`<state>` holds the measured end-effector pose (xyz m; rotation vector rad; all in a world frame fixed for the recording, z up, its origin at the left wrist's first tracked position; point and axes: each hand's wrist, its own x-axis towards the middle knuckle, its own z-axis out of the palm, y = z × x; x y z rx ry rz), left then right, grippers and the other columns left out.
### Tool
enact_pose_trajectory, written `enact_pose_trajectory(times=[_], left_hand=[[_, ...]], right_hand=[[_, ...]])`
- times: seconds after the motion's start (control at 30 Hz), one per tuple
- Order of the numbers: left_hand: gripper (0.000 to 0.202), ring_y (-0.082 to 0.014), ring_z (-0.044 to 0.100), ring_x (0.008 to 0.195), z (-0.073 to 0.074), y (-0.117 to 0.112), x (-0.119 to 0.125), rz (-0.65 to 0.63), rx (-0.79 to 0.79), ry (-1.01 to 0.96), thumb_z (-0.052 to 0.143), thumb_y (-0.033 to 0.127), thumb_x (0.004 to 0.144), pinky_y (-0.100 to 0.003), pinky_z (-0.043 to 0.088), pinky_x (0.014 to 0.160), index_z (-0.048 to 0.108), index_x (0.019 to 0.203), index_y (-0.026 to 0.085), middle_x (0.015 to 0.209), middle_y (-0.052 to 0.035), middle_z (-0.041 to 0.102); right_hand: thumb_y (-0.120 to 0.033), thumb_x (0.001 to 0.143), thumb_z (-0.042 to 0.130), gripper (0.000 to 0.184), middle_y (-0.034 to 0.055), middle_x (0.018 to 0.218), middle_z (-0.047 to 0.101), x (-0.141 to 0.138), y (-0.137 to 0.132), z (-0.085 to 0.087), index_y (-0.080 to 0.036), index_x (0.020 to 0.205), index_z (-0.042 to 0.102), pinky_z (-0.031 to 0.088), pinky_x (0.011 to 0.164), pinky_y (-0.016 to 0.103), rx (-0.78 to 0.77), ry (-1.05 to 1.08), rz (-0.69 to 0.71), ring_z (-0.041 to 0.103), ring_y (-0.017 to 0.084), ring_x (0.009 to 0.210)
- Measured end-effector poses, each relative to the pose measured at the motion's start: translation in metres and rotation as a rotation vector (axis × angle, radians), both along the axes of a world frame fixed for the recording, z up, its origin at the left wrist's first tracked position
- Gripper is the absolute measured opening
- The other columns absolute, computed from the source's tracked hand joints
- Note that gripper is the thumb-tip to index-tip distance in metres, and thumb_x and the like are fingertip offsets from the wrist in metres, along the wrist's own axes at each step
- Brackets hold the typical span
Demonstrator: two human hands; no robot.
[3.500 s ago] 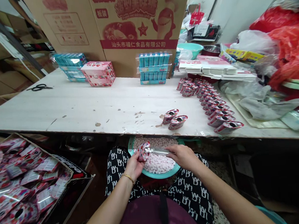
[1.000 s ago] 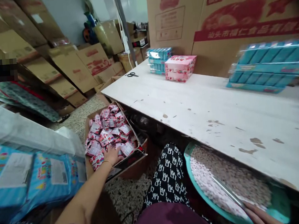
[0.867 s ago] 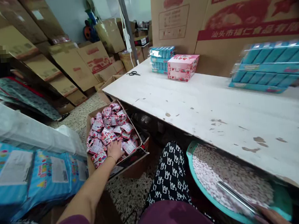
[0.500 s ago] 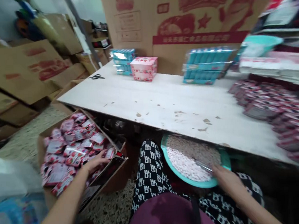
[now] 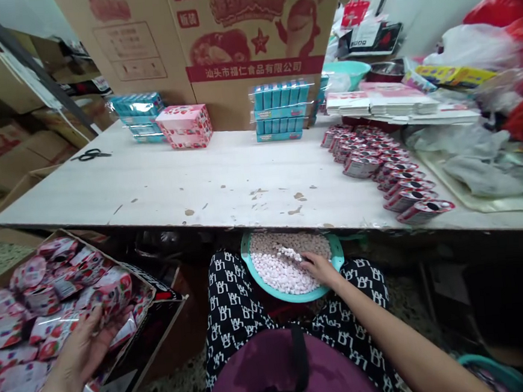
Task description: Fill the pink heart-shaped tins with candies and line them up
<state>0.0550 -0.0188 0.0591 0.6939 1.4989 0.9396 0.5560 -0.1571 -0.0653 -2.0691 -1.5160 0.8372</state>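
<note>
My left hand [image 5: 86,349] is over a carton [image 5: 153,289] filled with small pink printed packs [image 5: 55,287]. Its fingers are apart, close to a strawberry-printed pack [image 5: 115,287]; a light touch on it is possible but hard to see. A turquoise basin [image 5: 255,275] of small white candy-like pieces [image 5: 279,276] sits between my knees under the table edge. Inside it, my right hand [image 5: 319,269] is closed around the handle of a spoon, which is mostly hidden. White pieces [image 5: 288,253] are heaped on the spoon's end.
On the white table [image 5: 224,181] are rows of opened pink packs [image 5: 406,190], scissors [image 5: 90,155], a pink box [image 5: 184,126] and blue wrapped packs [image 5: 281,111]. A large cardboard box [image 5: 151,53] stands behind. Stacked printed cards [image 5: 380,99] and plastic bags [image 5: 489,160] are at the right.
The view has swung right. My right hand has lifted the spoon, which now carries white pieces. My left hand stays in the carton, its fingers more spread.
</note>
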Motion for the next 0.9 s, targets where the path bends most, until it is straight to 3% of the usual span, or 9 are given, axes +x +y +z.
enact_pose_trajectory(times=[0.07, 0.13, 0.27, 0.33, 0.5, 0.6, 0.7, 0.8, 0.9], left_hand=[[0.036, -0.0254, 0.054, 0.101, 0.017, -0.010, 0.031, -0.114, -0.013, -0.202, 0.048, 0.045, 0.076, -0.040, 0.050, 0.079, 0.053, 0.105, 0.024, 0.104, -0.0026, 0.062], [0.050, -0.0298, 0.051, 0.105, 0.022, -0.023, 0.076, -0.300, -0.089, -0.389, 0.050, 0.052, 0.071, -0.044, 0.046, 0.083, 0.051, 0.110, 0.021, 0.110, -0.0083, 0.059], [0.066, -0.0298, 0.049, 0.108, -0.001, -0.040, 0.171, -0.574, -0.103, -0.568, 0.041, 0.065, 0.069, -0.044, 0.043, 0.087, 0.047, 0.116, 0.018, 0.120, -0.0126, 0.051], [0.060, -0.0276, 0.050, 0.107, -0.017, -0.043, 0.209, -0.663, -0.074, -0.544, 0.047, 0.058, 0.070, -0.040, 0.044, 0.086, 0.047, 0.115, 0.018, 0.121, -0.0123, 0.050], [0.051, -0.0218, 0.059, 0.087, -0.041, -0.034, 0.273, -0.774, 0.119, -0.075, 0.068, 0.028, 0.059, -0.035, 0.046, 0.075, 0.050, 0.105, 0.014, 0.099, -0.0111, 0.061], [0.044, -0.0197, 0.058, 0.079, -0.045, -0.024, 0.295, -0.861, 0.431, 0.388, 0.066, 0.024, 0.057, -0.032, 0.044, 0.072, 0.054, 0.099, 0.015, 0.087, -0.0065, 0.064], [0.030, -0.0208, 0.057, 0.077, -0.046, -0.021, 0.309, -0.996, 0.590, 0.728, 0.061, 0.026, 0.062, -0.030, 0.041, 0.070, 0.059, 0.090, 0.016, 0.081, -0.0066, 0.063], [0.016, -0.0218, 0.056, 0.080, -0.049, -0.025, 0.320, -1.061, 0.671, 0.875, 0.058, 0.023, 0.064, -0.029, 0.039, 0.071, 0.060, 0.078, 0.015, 0.081, -0.0087, 0.060], [0.019, -0.0204, 0.055, 0.080, -0.057, -0.031, 0.326, -1.099, 0.694, 0.866, 0.055, 0.016, 0.063, -0.028, 0.039, 0.071, 0.059, 0.082, 0.017, 0.080, -0.0069, 0.060]], right_hand=[[-0.033, 0.078, 0.042, 0.035, 0.0066, 0.105, 0.061, 0.003, -0.002, 0.002, -0.018, 0.108, 0.055, 0.041, 0.082, 0.031, 0.030, 0.036, 0.009, 0.055, 0.020, 0.096], [-0.032, 0.078, 0.042, 0.035, 0.0076, 0.106, 0.061, 0.004, -0.005, 0.005, -0.017, 0.108, 0.055, 0.041, 0.083, 0.033, 0.058, 0.066, 0.023, 0.054, 0.021, 0.097], [-0.031, 0.078, 0.043, 0.035, 0.0078, 0.108, 0.060, 0.004, -0.012, 0.020, -0.016, 0.108, 0.055, 0.040, 0.086, 0.034, 0.106, 0.130, 0.035, 0.053, 0.021, 0.100], [-0.032, 0.079, 0.043, 0.035, 0.0070, 0.108, 0.060, 0.005, -0.018, 0.033, -0.017, 0.108, 0.055, 0.040, 0.086, 0.033, 0.105, 0.137, 0.025, 0.053, 0.021, 0.099], [-0.034, 0.079, 0.045, 0.035, 0.0076, 0.105, 0.061, 0.014, -0.029, 0.070, -0.017, 0.107, 0.056, 0.041, 0.084, 0.032, 0.122, 0.081, 0.000, 0.055, 0.020, 0.096], [-0.035, 0.079, 0.045, 0.035, 0.0076, 0.106, 0.061, 0.020, -0.031, 0.091, -0.017, 0.107, 0.057, 0.042, 0.084, 0.031, 0.125, 0.037, 0.005, 0.055, 0.020, 0.097], [-0.036, 0.081, 0.042, 0.036, 0.0068, 0.108, 0.061, 0.020, -0.028, 0.111, -0.018, 0.109, 0.056, 0.041, 0.084, 0.030, 0.115, -0.024, 0.072, 0.054, 0.019, 0.098], [-0.037, 0.082, 0.041, 0.035, 0.0051, 0.108, 0.061, 0.014, -0.021, 0.127, -0.022, 0.110, 0.055, 0.041, 0.082, 0.030, 0.025, -0.166, 0.131, 0.055, 0.020, 0.098], [-0.038, 0.081, 0.040, 0.033, 0.0044, 0.099, 0.064, 0.006, -0.012, 0.137, -0.027, 0.109, 0.055, 0.042, 0.075, 0.031, -0.134, -0.375, 0.128, 0.058, 0.020, 0.090]])
